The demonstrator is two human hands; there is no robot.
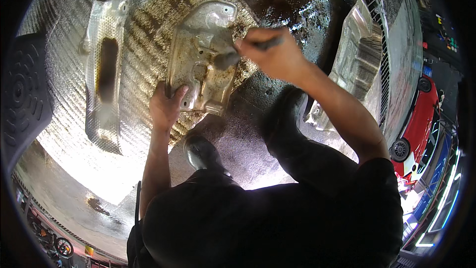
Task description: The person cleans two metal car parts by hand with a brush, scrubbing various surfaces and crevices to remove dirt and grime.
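A stamped sheet-metal shield (187, 57), spotted with brown grime, is tilted up in front of me over a ribbed mat (148, 29). My left hand (167, 106) grips its lower left edge, thumb on the near face. In my right hand (277, 54) is a brush (226, 60) with a dark handle. Its dark head, blurred by motion, is over the right half of the shield; whether the bristles press on the metal I cannot tell. Wet sheen covers much of the mat.
A long dimpled metal heat shield (93, 26) lies on the mat to the left, beside a grey plastic object (22, 85). Another embossed heat shield (362, 41) lies right, near a floor grate (383, 18). A red car (418, 115) stands beyond. My boots (202, 152) are on wet floor.
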